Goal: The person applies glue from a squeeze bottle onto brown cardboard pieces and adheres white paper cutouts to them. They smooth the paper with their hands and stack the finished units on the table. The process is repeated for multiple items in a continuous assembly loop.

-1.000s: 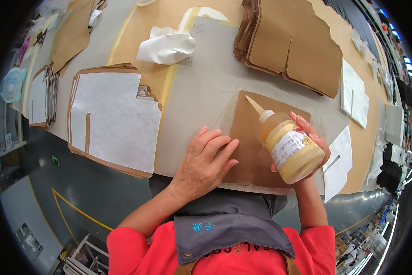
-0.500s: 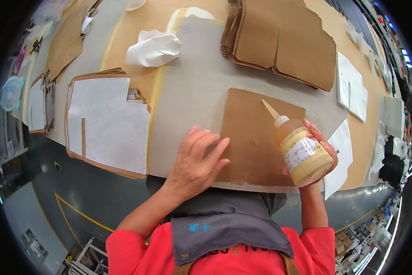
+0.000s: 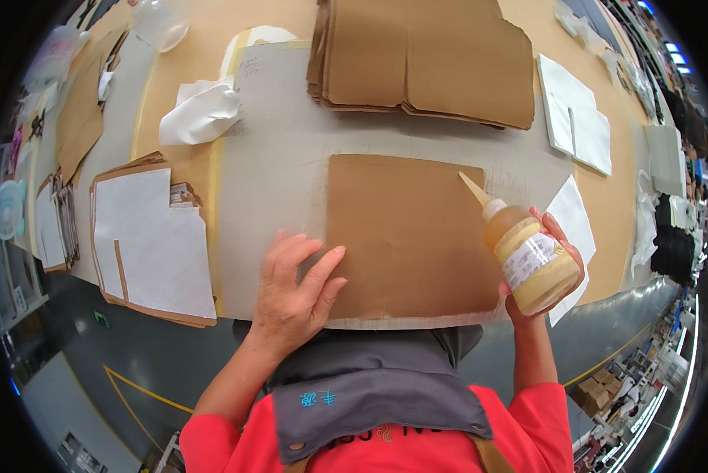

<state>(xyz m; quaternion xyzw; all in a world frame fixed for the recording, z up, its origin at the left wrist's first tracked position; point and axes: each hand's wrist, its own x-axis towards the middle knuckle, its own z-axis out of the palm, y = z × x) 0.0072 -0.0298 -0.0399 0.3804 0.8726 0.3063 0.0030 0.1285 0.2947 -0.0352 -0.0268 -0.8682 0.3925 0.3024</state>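
A brown flat panel (image 3: 405, 236), leather-like, lies on the grey work board (image 3: 271, 158) straight in front of me. My right hand (image 3: 563, 252) grips a clear squeeze bottle (image 3: 535, 264) of yellowish liquid, with a label and a long pointed nozzle. The bottle is tilted, its nozzle over the panel's upper right part. Fingers spread, my left hand (image 3: 295, 284) holds nothing and hovers at the panel's left edge; whether it touches the board I cannot tell.
A thick stack of brown panels (image 3: 425, 63) lies beyond. Left are brown pieces topped by a white sheet (image 3: 149, 244) and a crumpled white piece (image 3: 200, 114). White cut pieces (image 3: 578, 118) lie to the right. The table's near edge curves before my apron (image 3: 381, 414).
The view has shifted to the right, so the table things sit further left. My left hand has drawn slightly away from the panel; the bottle remains in my right hand.
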